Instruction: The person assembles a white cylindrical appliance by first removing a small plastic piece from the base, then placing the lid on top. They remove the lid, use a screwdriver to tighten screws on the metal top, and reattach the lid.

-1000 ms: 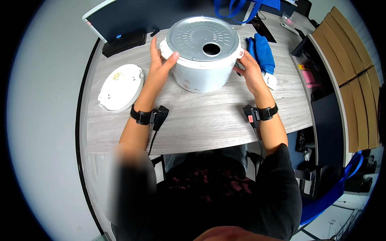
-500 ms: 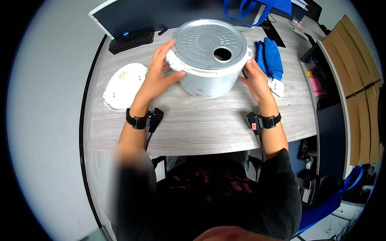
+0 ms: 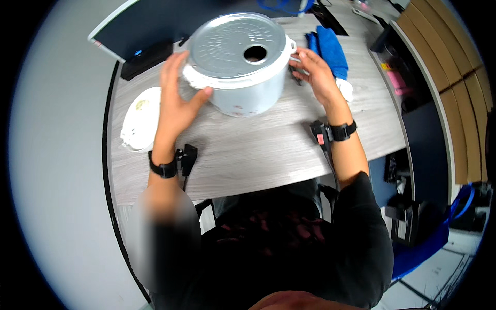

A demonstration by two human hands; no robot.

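A silver, rice-cooker-like pot with a white rim stands on the table in front of me. Its top is a round metal plate with small perforations and one dark round hole. My left hand is at the pot's left side, fingers spread, thumb by the white rim; whether it touches is unclear. On the other side, my right hand has its fingers apart, fingertips beside the small lug on the rim; contact there cannot be made out. Each wrist wears a black strap with a small black device.
To the left lies a white oval cover, partly behind my left forearm. Blue cloth and a white crumpled piece lie right of the pot. A black box and a monitor stand behind. Cardboard boxes line the right.
The whole view has shifted, so the pot appears farther left and higher. My left fingers have opened away from the pot's side, and my right hand sits looser by the rim.
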